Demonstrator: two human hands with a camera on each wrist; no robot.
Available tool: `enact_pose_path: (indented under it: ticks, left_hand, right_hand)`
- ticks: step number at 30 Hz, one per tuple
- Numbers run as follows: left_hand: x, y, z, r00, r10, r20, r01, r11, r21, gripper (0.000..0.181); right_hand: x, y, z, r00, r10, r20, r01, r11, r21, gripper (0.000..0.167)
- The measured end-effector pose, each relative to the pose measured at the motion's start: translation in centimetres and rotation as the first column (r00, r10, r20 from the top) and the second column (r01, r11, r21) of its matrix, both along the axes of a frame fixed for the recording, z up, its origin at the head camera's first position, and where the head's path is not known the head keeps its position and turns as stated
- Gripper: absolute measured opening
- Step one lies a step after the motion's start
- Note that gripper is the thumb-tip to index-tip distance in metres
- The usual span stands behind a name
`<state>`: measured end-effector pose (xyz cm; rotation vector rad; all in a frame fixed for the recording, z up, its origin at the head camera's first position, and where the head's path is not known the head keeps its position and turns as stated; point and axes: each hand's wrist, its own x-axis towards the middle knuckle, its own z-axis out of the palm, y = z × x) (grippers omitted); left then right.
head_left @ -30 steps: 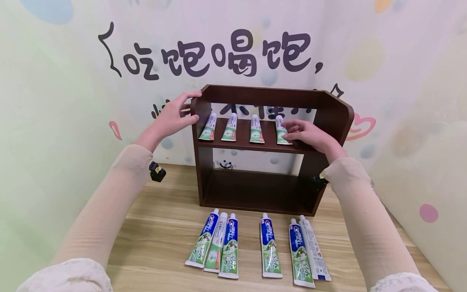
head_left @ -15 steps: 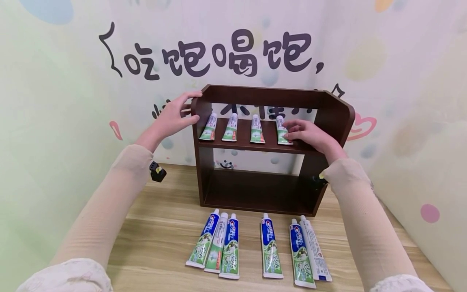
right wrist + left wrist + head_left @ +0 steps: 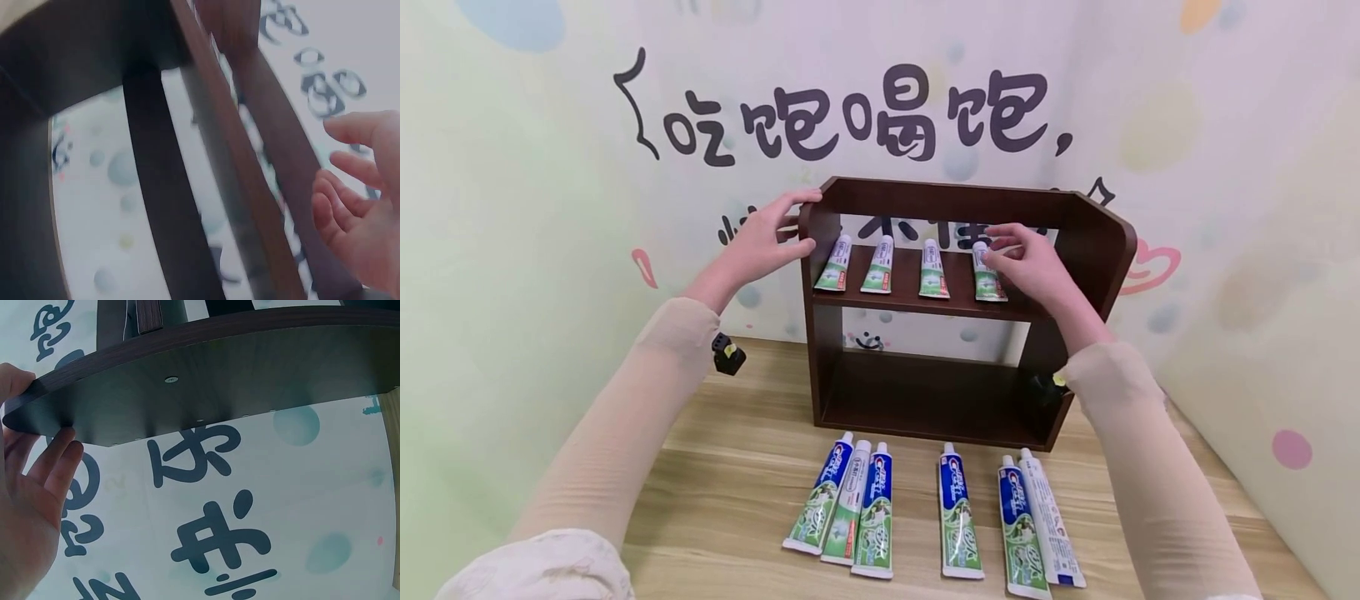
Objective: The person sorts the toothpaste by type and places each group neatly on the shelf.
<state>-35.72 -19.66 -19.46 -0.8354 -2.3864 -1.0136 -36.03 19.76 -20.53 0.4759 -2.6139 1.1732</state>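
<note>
A dark brown two-tier shelf (image 3: 925,392) stands on the table. My left hand (image 3: 760,242) grips its left side panel near the top; in the left wrist view the thumb and fingers (image 3: 55,453) lie on opposite faces. Several white-and-green toothpaste tubes lean in a row on the upper tier, caps up. At the rightmost tube (image 3: 990,282), my right hand (image 3: 1028,265) is close to the cap end, partly covering it; whether they touch is unclear. In the right wrist view, that hand (image 3: 362,206) has loosely bent fingers and holds nothing visible.
In front of the shelf, blue-and-green toothpaste tubes (image 3: 960,517) lie on the wooden table (image 3: 722,500), with a white-and-green tube (image 3: 847,508) among the left ones. A mostly white tube (image 3: 1052,521) lies at the right. A patterned wall sheet (image 3: 955,50) hangs behind.
My right hand has risen from the rightmost tube's middle toward its cap end. The left hand keeps its grip on the shelf. The head view has shifted slightly.
</note>
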Motion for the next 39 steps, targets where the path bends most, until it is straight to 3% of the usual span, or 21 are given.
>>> enact_pose_path:
  ticks: [8,14,28,39]
  left_hand:
    - [0.1,0.0,0.0,1.000,-0.003,0.007,0.002,1.000,0.009,0.056]
    - [0.1,-0.1,-0.1,1.000,0.002,0.009,-0.002,1.000,0.006,0.057]
    - [0.3,0.1,0.0,1.000,-0.001,0.008,0.001,1.000,0.015,0.057]
    - [0.4,0.1,0.0,1.000,0.009,0.002,-0.009,1.000,0.004,0.058]
  right_hand:
    - [3.4,-4.1,-0.9,0.987,0.012,-0.161,-0.020,0.999,-0.043,0.049]
    - [5.4,-6.4,-2.7,0.977,0.049,-0.208,-0.066,0.995,-0.072,0.049]
    - [9.2,-11.3,-8.6,0.958,0.098,-0.270,-0.133,0.984,-0.115,0.052]
    - [12.3,-13.9,-12.8,0.957,0.143,-0.252,-0.180,0.975,-0.130,0.061]
